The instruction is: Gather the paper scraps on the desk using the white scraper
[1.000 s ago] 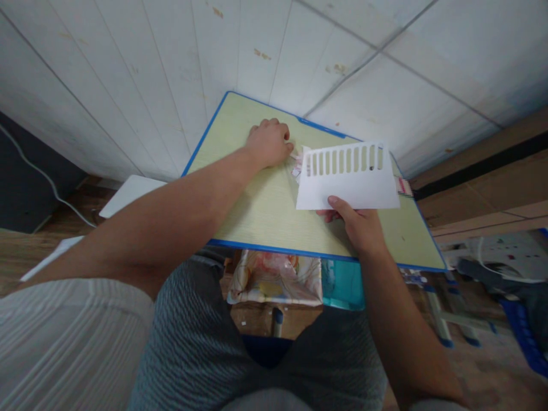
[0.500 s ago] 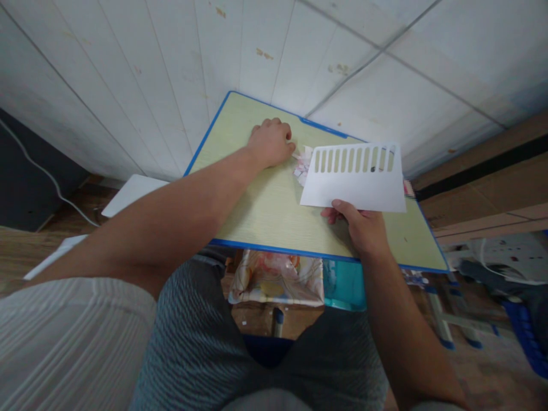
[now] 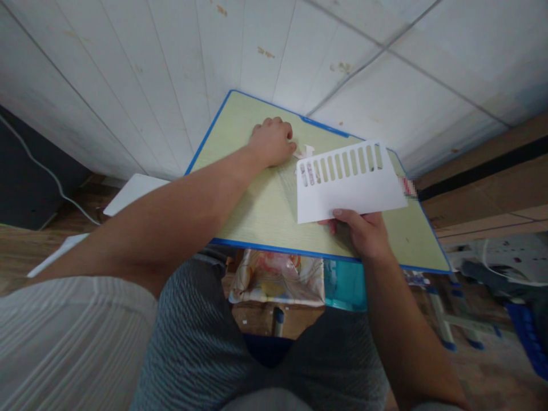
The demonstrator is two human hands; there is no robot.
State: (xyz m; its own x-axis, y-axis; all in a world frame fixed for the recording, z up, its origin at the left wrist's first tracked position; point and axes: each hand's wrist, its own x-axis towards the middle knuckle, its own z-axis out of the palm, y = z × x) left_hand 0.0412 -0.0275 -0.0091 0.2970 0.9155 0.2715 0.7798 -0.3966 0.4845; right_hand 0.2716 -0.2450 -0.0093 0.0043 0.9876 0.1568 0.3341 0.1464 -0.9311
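My right hand pinches the lower edge of a white card, thumb on top and fingers beneath. A row of several rounded slots runs along the card's upper part, and it tilts above the table. Pinkish printed material shows through the leftmost slots. My left hand rests on the table with its fingers curled. Beside its thumb lies a small pale scrap, partly behind the card. What the left fingers hold, if anything, is hidden. A faint clear sheet edge shows left of the card.
The pale yellow table has a blue rim and stands against a white panelled wall. Cardboard boxes stand at the right. Below the table are a patterned packet and a teal container. A grey cable runs down the wall.
The card in my right hand has turned anticlockwise; its left side has dropped and shifted left over the printed material. My left hand stays in nearly the same place.
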